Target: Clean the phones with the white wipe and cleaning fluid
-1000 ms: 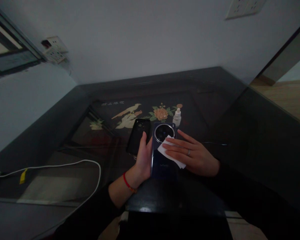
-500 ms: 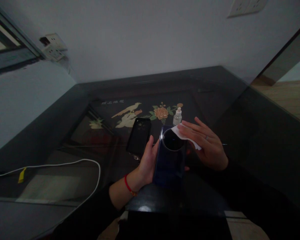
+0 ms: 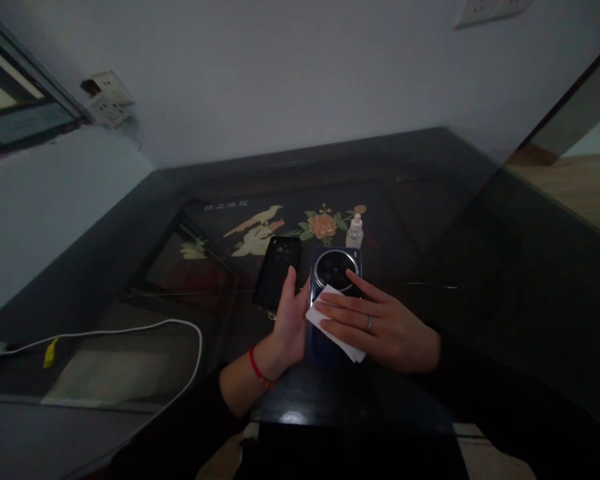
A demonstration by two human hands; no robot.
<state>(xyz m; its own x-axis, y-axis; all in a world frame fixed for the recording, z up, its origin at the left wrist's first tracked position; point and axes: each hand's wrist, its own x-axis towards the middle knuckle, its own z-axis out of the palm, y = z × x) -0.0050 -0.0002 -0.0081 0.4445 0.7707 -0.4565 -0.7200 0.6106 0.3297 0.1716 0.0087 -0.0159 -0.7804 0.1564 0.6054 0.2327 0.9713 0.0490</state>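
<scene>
Under my right hand (image 3: 380, 327) lies the dark blue phone (image 3: 333, 300), back side up, its long axis running straight away from me toward the wall. My left hand (image 3: 290, 320) grips the phone's left edge: the thumb stands up along that side, and the other fingers are hidden beneath, so I cannot tell how they sit. My right fingers (image 3: 340, 313) are stretched out flat and close together, pressing a white wipe (image 3: 333, 330) onto the phone's lower half. They point across the phone toward my left hand, at a right angle to its long axis.

Just beyond those fingertips, further from me, the phone's round camera ring (image 3: 336, 269) is uncovered; the wipe's far corner stops right at its near rim. So the bare part of the phone lies ahead of the right fingers, along the long axis, and the right hand is the nearer one to it.

Left of my left thumb, a black phone case (image 3: 277, 270) lies on the desk (image 3: 430, 220), nearly parallel to the phone. Past the camera ring stands a small clear bottle (image 3: 355, 233). Well to the left, a white cable (image 3: 130, 328) loops across the desk.
</scene>
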